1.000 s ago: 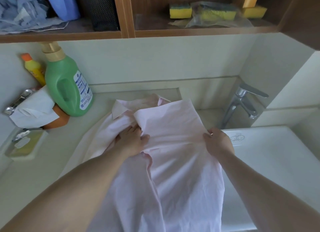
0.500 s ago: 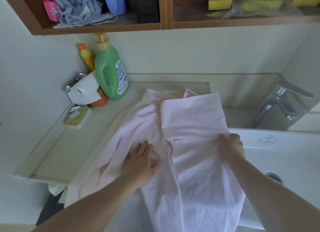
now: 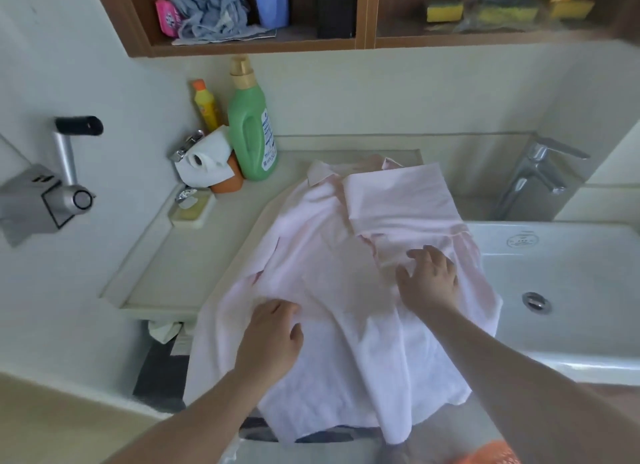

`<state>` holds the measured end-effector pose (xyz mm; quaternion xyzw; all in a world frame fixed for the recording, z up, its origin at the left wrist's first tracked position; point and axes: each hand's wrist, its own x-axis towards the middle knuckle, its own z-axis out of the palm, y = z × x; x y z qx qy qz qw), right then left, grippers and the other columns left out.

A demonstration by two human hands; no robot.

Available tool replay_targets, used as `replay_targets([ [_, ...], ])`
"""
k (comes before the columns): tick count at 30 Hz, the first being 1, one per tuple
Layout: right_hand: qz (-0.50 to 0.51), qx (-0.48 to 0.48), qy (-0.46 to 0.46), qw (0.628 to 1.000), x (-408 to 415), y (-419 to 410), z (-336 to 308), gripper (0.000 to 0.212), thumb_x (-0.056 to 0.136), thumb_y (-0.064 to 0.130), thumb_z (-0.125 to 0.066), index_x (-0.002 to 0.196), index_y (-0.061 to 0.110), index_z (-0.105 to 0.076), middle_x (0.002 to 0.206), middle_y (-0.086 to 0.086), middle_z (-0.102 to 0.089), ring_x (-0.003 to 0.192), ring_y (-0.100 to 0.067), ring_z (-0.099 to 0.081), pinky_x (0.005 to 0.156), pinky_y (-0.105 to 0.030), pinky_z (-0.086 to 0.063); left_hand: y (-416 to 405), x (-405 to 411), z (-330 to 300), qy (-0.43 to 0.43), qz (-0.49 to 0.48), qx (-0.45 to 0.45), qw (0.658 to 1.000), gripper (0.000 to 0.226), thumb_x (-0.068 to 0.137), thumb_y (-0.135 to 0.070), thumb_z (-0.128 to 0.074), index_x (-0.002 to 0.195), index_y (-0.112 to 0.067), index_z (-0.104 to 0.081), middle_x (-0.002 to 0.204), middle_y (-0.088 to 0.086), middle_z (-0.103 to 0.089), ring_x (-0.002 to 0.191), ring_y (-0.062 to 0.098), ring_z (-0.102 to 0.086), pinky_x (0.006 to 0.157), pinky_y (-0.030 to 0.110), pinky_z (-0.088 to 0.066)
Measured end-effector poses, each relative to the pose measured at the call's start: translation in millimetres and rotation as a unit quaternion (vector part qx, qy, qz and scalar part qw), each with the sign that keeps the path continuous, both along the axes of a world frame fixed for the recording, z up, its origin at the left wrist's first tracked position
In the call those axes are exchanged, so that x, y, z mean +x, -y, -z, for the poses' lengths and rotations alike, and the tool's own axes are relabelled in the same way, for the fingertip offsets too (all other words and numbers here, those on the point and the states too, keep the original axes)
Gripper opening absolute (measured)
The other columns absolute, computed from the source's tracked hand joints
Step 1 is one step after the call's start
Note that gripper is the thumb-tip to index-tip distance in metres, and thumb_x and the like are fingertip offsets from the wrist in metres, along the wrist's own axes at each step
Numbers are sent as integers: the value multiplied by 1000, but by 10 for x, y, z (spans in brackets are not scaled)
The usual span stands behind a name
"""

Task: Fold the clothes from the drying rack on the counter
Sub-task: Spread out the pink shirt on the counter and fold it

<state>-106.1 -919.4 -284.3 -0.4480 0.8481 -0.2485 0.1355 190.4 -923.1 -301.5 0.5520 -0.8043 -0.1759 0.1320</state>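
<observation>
At the left edge a metal crank (image 3: 65, 173) juts from the wall. A glossy green plastic bottle (image 3: 252, 131) stands on the smooth pale counter (image 3: 194, 256). In the centre, a soft, rumpled pink shirt (image 3: 332, 273) lies across it, its hem hanging over the front edge. The left hand (image 3: 273, 339) presses it with curled fingers; the right hand (image 3: 429, 276) rests flat with fingers spread. A glazed white sink (image 3: 561, 290) sits at the right.

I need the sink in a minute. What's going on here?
A person is folding a pale pink collared shirt on the counter beside the sink. The left hand grips the fabric, the right hand lies flat on it. One side is folded over; the hem hangs off the front edge.
</observation>
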Motion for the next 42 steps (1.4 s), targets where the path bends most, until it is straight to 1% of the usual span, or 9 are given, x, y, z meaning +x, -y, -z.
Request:
replay_targets([
  [9, 5, 52, -25, 998, 640, -885, 196, 47, 98, 40, -53, 141, 22, -53, 160, -3, -33, 150, -26, -18, 124, -47, -16, -764, 570, 367, -31, -88, 153, 984, 23, 100, -35, -55, 119, -22, -53, 112, -11, -54, 92, 8, -56, 75, 26, -45],
  [14, 16, 49, 19, 999, 813, -994, 81, 45, 97, 34, -53, 140, 21, -52, 151, -4, -38, 136, -32, -32, 110, -49, -37, -842, 671, 503, -6, -105, 246, 963, 36, 96, -40, -50, 115, -11, -59, 106, 9, -67, 86, 23, -60, 64, 30, -39],
  [16, 17, 53, 60, 997, 903, -1028, 97, 46, 97, 32, -54, 142, 21, -48, 148, -6, -36, 130, -33, -39, 105, -47, -40, -877, 668, 543, -3, -116, 258, 959, 33, 96, -41, -49, 116, -17, -60, 105, 4, -65, 87, 18, -58, 70, 30, -43],
  [20, 26, 49, 121, 991, 991, -1104, 125, 58, 96, 32, -56, 150, 23, -35, 149, -6, -33, 132, -33, -41, 103, -51, -46, -926, 572, 569, -14, -153, 247, 957, 34, 100, -41, -47, 125, -21, -57, 112, -8, -63, 98, 14, -58, 79, 31, -45],
  [24, -16, 33, -5, 999, 787, -1013, 83, 58, 97, 32, -56, 150, 17, -40, 158, -5, -29, 144, -32, -25, 116, -49, -31, -848, 349, 610, -32, -195, 220, 955, 36, 101, -45, -48, 125, -20, -56, 116, -7, -66, 104, 18, -63, 80, 31, -46],
  [27, -76, 74, -37, 994, 584, -932, 113, 56, 98, 29, -54, 151, 15, -41, 163, -2, -28, 151, -25, -17, 122, -44, -24, -811, 206, 691, -33, -259, 201, 944, 37, 93, -52, -50, 108, -18, -52, 96, -4, -67, 86, 25, -67, 77, 38, -57],
  [32, -148, 109, -48, 982, 556, -1017, 180, 58, 73, 7, -51, 129, 19, -39, 139, 12, -33, 141, -19, -25, 94, -34, -41, -742, 80, 685, -14, -286, 192, 939, 27, 94, -36, -49, 97, -9, -52, 89, 6, -65, 79, 30, -68, 72, 38, -57],
  [38, -160, 130, -60, 977, 554, -1060, 207, 87, 74, 8, -50, 153, 20, -17, 160, 20, -4, 153, -7, 7, 114, -37, -37, -711, -81, 779, 68, -269, 179, 944, 28, 104, -35, -46, 110, -11, -59, 83, 3, -67, 73, 25, -66, 56, 30, -47],
  [42, -170, 145, -53, 973, 516, -1066, 175, 92, 74, 12, -52, 157, 21, -12, 163, 21, 2, 154, -7, 10, 116, -40, -35, -687, -53, 805, 20, -243, 198, 949, 27, 104, -37, -47, 101, -13, -60, 81, 1, -68, 75, 22, -67, 61, 32, -51],
])
